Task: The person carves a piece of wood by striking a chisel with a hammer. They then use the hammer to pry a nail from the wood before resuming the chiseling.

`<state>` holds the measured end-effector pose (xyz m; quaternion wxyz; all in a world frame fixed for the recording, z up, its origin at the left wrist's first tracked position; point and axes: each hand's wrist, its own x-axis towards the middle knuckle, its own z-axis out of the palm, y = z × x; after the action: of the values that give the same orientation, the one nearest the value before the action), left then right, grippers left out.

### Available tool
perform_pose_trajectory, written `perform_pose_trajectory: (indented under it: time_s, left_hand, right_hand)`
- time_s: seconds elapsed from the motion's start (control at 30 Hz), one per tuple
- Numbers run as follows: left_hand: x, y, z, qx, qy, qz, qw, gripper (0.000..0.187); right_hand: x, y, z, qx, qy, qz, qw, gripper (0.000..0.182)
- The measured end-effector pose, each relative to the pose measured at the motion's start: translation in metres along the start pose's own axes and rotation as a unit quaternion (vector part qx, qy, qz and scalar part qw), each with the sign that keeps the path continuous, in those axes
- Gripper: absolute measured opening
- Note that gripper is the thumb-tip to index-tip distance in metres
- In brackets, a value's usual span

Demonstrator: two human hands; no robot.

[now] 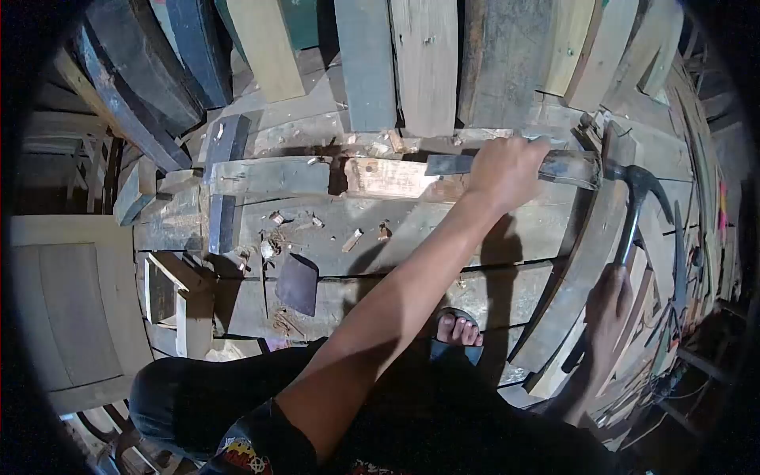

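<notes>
My left hand (508, 172) is wrapped around a wide chisel (450, 165), its blade pointing left and its handle end sticking out to the right. The blade lies low along a wooden beam (269, 179), over a freshly cut pale stretch next to a dark notch. In my right hand (608, 302) is the handle of a claw hammer (640, 180). The hammer's head is right at the butt of the chisel handle, with its claw curving off to the right.
Wood chips (271, 247) litter the plank floor (396, 229). A small dark flat piece (298, 285) lies nearer me, beside a short wooden frame piece (180, 297). Several boards (427, 63) stand along the far side. My sandalled foot (459, 331) rests below the beam.
</notes>
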<state>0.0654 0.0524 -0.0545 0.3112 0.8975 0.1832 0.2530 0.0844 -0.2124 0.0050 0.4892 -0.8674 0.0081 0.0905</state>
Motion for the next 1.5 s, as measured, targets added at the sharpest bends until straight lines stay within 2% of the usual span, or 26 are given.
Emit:
perform_pose_trajectory:
  time_s: [0.07,0.17,0.2,0.3,0.4,0.43,0.5,0.53,0.57,0.63,0.7,0.73,0.83,0.9,0.93,0.97,1.03,1.1,1.17,1.23,1.3,1.33,1.43,1.5]
  left_hand:
    - [-0.001,0.001,-0.004,0.000,-0.007,-0.009,1.000,0.025]
    - [-0.003,-0.002,-0.001,-0.008,0.020,0.006,1.000,0.025]
    - [-0.004,0.000,-0.004,0.001,0.015,0.001,1.000,0.023]
    - [-0.004,0.008,-0.010,0.015,-0.036,-0.018,0.999,0.028]
    - [-0.008,0.002,-0.004,0.037,-0.030,-0.003,0.999,0.024]
    - [-0.008,0.002,-0.003,0.050,-0.035,0.000,0.998,0.024]
    - [-0.003,0.003,0.002,0.064,-0.030,0.002,0.998,0.025]
    - [-0.005,0.005,0.001,0.065,-0.029,-0.008,0.997,0.025]
    - [-0.006,0.006,-0.001,0.068,-0.029,-0.017,0.997,0.025]
    - [-0.005,0.001,0.001,0.043,0.001,0.002,0.999,0.029]
    - [-0.008,-0.001,0.003,0.037,0.007,0.005,0.999,0.036]
    - [-0.007,-0.001,0.005,0.049,-0.004,-0.002,0.999,0.036]
    - [-0.008,0.003,0.002,0.077,-0.062,-0.009,0.995,0.033]
    - [-0.009,0.002,0.001,0.071,-0.064,-0.005,0.995,0.038]
    - [-0.010,-0.001,0.002,0.072,-0.063,-0.003,0.995,0.039]
    - [-0.010,-0.003,0.002,0.072,-0.061,0.000,0.995,0.040]
    - [-0.015,-0.008,-0.002,0.083,-0.061,-0.009,0.995,0.034]
    - [-0.017,-0.011,-0.003,0.091,-0.028,0.014,0.995,0.030]
    - [-0.015,-0.012,-0.006,0.046,0.010,0.002,0.999,0.027]
    - [-0.011,-0.012,-0.007,0.028,0.051,-0.004,0.998,0.027]
    - [-0.011,-0.013,-0.009,0.035,0.022,-0.013,0.999,0.028]
    - [-0.011,-0.013,-0.009,0.035,0.017,-0.009,0.999,0.028]
    - [-0.015,-0.013,-0.007,0.043,0.006,0.001,0.999,0.028]
    - [-0.015,-0.008,-0.012,0.061,-0.013,0.006,0.998,0.030]
  right_hand:
    - [0.023,0.015,-0.030,0.016,-0.011,-0.066,0.998,0.047]
    - [0.057,0.025,-0.048,0.171,0.100,-0.090,0.976,0.044]
    - [0.049,0.012,-0.046,0.145,0.112,-0.089,0.979,0.042]
    - [0.070,0.047,-0.046,0.122,0.054,-0.086,0.987,0.042]
    - [0.030,0.036,-0.002,-0.012,-0.118,-0.063,0.991,0.037]
    - [0.013,0.017,0.015,0.020,-0.147,-0.063,0.987,0.038]
    - [0.015,0.000,0.010,0.038,-0.083,-0.015,0.996,0.036]
    - [0.022,-0.004,-0.004,0.055,-0.128,0.003,0.990,0.035]
    - [0.039,0.017,-0.015,0.023,-0.114,-0.048,0.992,0.036]
    - [0.060,0.028,-0.034,0.099,-0.085,-0.077,0.988,0.036]
    - [0.053,0.009,-0.041,0.175,0.007,-0.032,0.984,0.037]
    - [0.064,0.018,-0.041,0.212,0.052,-0.042,0.975,0.038]
    - [0.053,0.028,-0.024,0.227,0.092,-0.080,0.966,0.039]
    - [0.037,0.046,-0.006,0.222,-0.039,-0.070,0.972,0.039]
    - [0.026,0.047,0.000,0.080,-0.101,-0.084,0.988,0.038]
    - [0.017,0.042,0.005,-0.065,-0.161,-0.097,0.980,0.037]
    - [0.026,0.054,0.006,0.075,-0.195,-0.012,0.978,0.040]
    - [0.033,0.044,-0.012,0.046,-0.198,-0.027,0.979,0.040]
    - [0.047,0.047,-0.025,0.115,-0.084,-0.023,0.990,0.037]
    - [0.047,0.018,-0.042,0.208,-0.057,-0.016,0.976,0.036]
    - [0.044,-0.003,-0.037,0.227,0.073,-0.054,0.970,0.038]
    - [0.046,0.001,-0.045,0.236,0.040,-0.066,0.969,0.038]
    - [0.033,0.006,-0.012,0.281,0.043,-0.024,0.958,0.039]
    - [0.018,0.021,0.005,0.139,-0.112,-0.071,0.981,0.039]
